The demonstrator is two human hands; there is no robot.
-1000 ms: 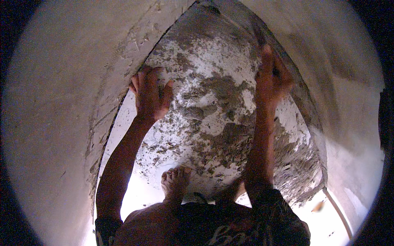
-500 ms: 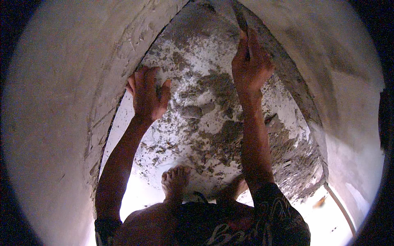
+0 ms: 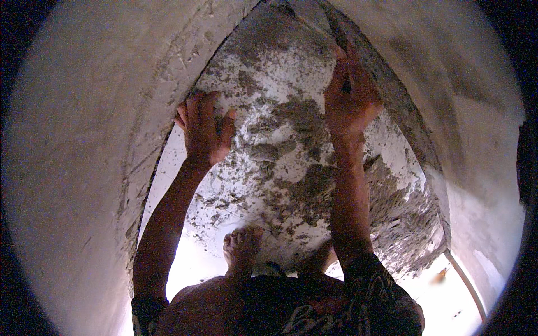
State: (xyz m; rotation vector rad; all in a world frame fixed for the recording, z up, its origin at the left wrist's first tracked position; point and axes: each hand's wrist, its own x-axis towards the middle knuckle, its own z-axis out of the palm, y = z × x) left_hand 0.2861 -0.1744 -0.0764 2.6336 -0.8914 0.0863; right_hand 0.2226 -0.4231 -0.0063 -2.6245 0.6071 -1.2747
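Note:
My left hand (image 3: pixel 205 126) rests with its fingers spread at the line where the left wall (image 3: pixel 112 112) meets the floor. Its thumb stands apart from the fingers. Further out on the other side, my right hand (image 3: pixel 352 95) is closed around a dark, narrow, blade-like tool (image 3: pixel 336 27), too dim to name more exactly. The tool points away from me along the foot of the right wall (image 3: pixel 448 84). My fingers hide its near end. Below both hands, the pale floor (image 3: pixel 291 73) is spattered with grey-brown, mortar-like crumbs.
Two small lumps (image 3: pixel 263 152) lie on the floor between my arms. A broad patch of grey debris (image 3: pixel 400 215) spreads beside my right forearm. My bare foot (image 3: pixel 242 245) is on the floor near me. The walls draw together at the far end.
My right hand has shifted slightly right and nearer to me with the tool, closer to the right wall's foot. My left hand keeps its place on the floor's edge.

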